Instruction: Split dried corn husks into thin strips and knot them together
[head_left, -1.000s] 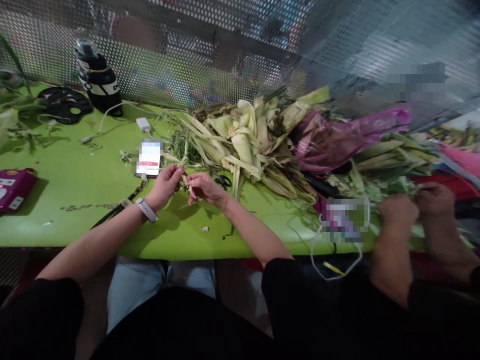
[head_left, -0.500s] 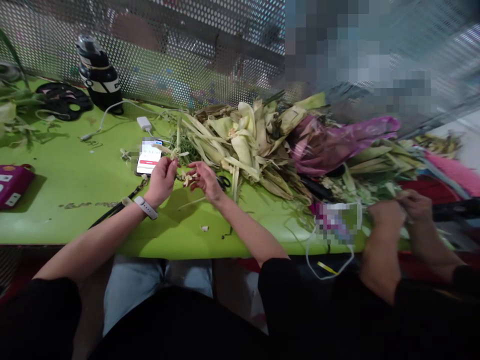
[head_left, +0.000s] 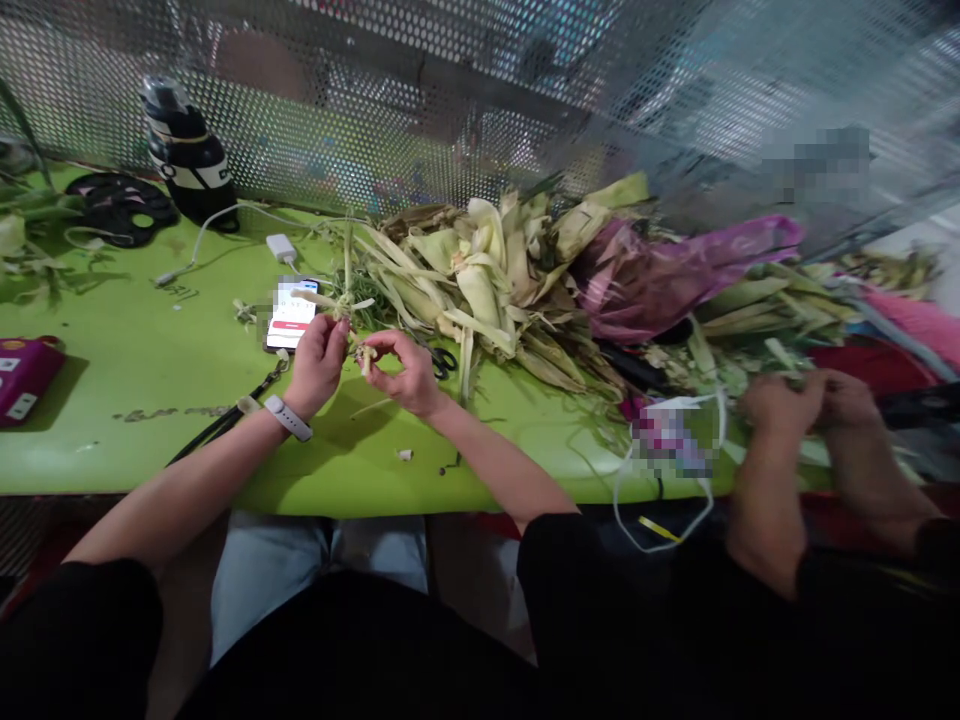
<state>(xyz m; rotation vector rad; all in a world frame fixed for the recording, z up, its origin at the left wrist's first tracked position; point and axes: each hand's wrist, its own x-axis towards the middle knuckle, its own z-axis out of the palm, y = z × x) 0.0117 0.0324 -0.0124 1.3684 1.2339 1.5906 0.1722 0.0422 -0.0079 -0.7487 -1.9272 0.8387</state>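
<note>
Both hands pinch one small husk bundle [head_left: 358, 345] just above the green surface [head_left: 135, 370]: left hand [head_left: 319, 358] closed on its leafy stems, right hand [head_left: 405, 368] gripping the pale end. Phone [head_left: 291, 312] sits right behind, scissors [head_left: 442, 360] beside, big husk pile [head_left: 487, 275] beyond. Co-worker's hands [head_left: 814, 405] work nearby.

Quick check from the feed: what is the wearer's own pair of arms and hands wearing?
Both forearms are bare below short black sleeves. The left hand has a light grey watch band on its wrist. The right hand is bare, with no glove or band visible.
</note>
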